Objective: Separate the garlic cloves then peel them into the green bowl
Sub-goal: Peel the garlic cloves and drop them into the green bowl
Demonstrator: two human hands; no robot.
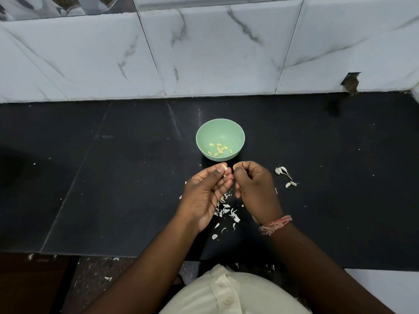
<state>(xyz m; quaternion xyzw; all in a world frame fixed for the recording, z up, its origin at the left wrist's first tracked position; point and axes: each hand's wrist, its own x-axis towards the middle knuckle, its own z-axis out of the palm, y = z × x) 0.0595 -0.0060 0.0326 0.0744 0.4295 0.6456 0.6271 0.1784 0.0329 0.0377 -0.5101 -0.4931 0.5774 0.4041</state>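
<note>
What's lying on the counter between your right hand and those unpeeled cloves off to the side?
Bare black counter, seen from the head camera, separates the right hand from the unpeeled cloves.

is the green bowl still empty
No, the green bowl holds several peeled garlic cloves at its bottom.

Green bowl (220, 128): upright on the desk, holding about ten peeled, pale yellow cloves (219, 149) at its bottom. One partly peeled clove (224, 167) sits just in front of the bowl, off the desk. Unpeeled white cloves (281, 170), with thin tails, lie right of the bowl.
</note>
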